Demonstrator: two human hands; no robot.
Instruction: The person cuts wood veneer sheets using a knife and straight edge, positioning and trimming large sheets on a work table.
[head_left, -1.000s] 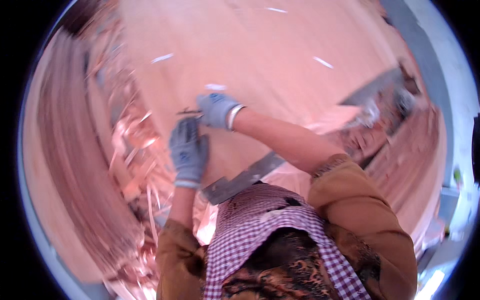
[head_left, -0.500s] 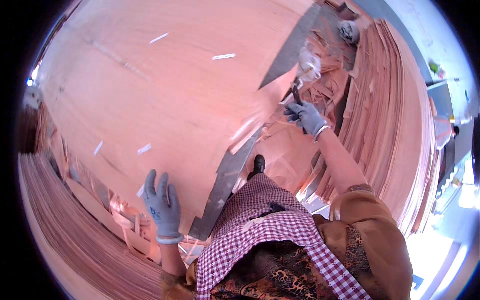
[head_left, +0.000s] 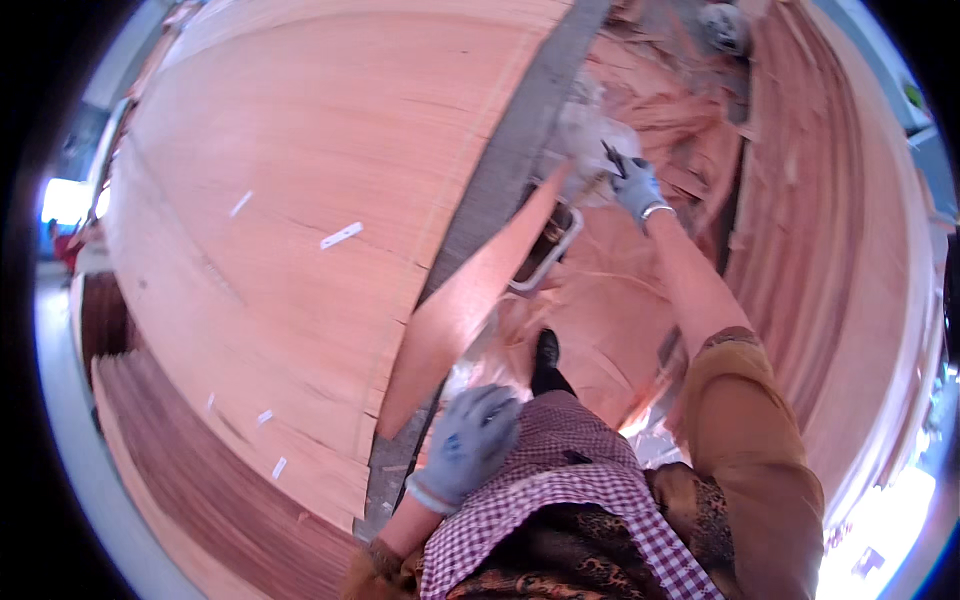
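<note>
A broad, thin wood veneer sheet (head_left: 290, 180) covers the grey-edged table on the left. At its right edge, a narrow pointed veneer strip (head_left: 455, 305) lies slanting over the table's dark border. My left hand (head_left: 470, 445), in a grey glove, is in front of my checked apron, just right of the table's near edge. Its fingers are loosely bent and slightly blurred, with nothing visible in them. Farther off to the right, my gloved right hand (head_left: 638, 188) is closed round a dark tool (head_left: 614, 158); its exact kind is too blurred to tell.
Tall stacks of veneer stand at the right (head_left: 810, 170) and lower left (head_left: 210, 460). Veneer scraps (head_left: 610, 300) litter the floor around my foot. A white plastic bag (head_left: 595, 130) and a metal-framed thing (head_left: 560, 245) are beside the table. Small white tape pieces (head_left: 341, 236) dot the sheet.
My left hand has come off the sheet and swung right, in front of my apron. A narrow strip now lies separate along the sheet's edge. My right hand still grips the tool; the view has shifted.
</note>
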